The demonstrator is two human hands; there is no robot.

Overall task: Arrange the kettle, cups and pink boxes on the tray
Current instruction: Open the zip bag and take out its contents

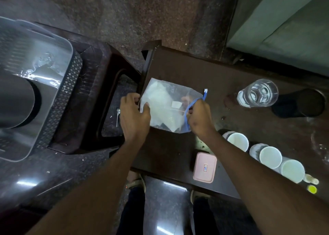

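Observation:
Both hands hold a clear zip bag (165,106) with a blue seal over the dark table (222,74). My left hand (133,115) pinches its left edge and my right hand (199,117) grips the blue zip strip on its right. White contents show inside the bag. A grey tray (58,44) rests on a dark plastic stool at the left, with a steel kettle (16,101) standing on it. One pink box (205,167) lies near the table's front edge. Three white cups (270,157) stand in a row at the right.
A glass jug of water (258,93) and a black cylinder (300,103) stand at the table's far right. A spoon (117,116) lies on the floor under the stool. Small yellow-capped bottles (311,188) sit beside the cups. A green wall panel (284,21) fills the top right.

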